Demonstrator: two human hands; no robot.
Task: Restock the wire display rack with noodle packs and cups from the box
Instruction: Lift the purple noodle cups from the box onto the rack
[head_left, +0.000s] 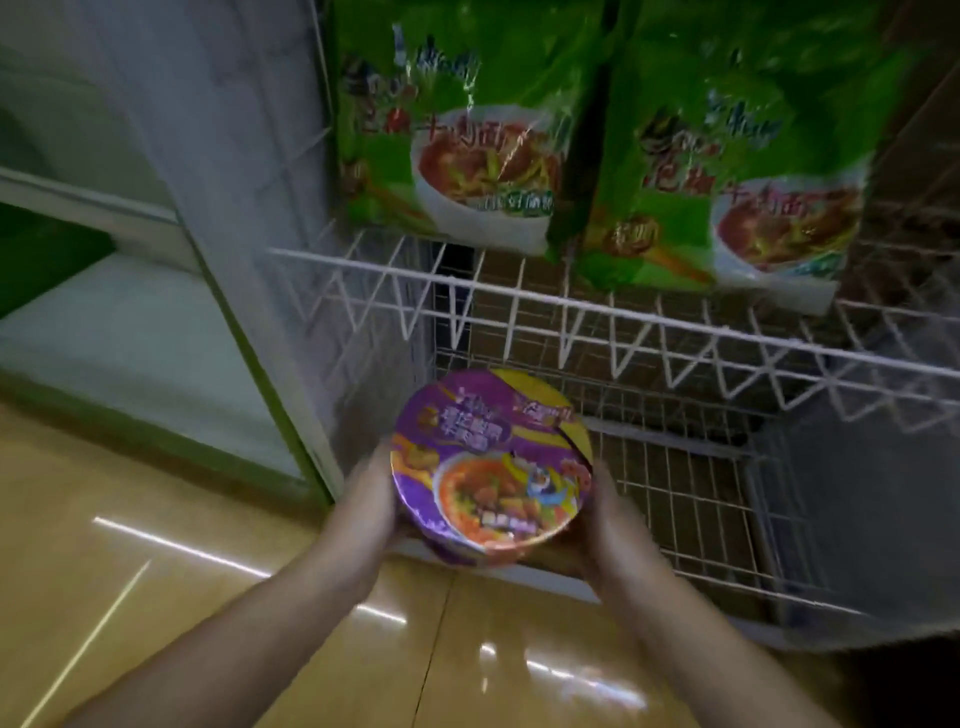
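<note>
The noodle cup (491, 467) at lower centre of the frame has a purple lid crossed by a yellow band. It carries an orange-red bowl picture and pale lettering too blurred to read. Along the top, the left noodle pack (447, 130) and the right noodle pack (737, 156) are bright green, each printed with a white bowl of red soup. The wire rack (571, 306) is white, its front rail a zigzag. The floor (156, 597) at lower left is glossy tan with white streaks.
</note>
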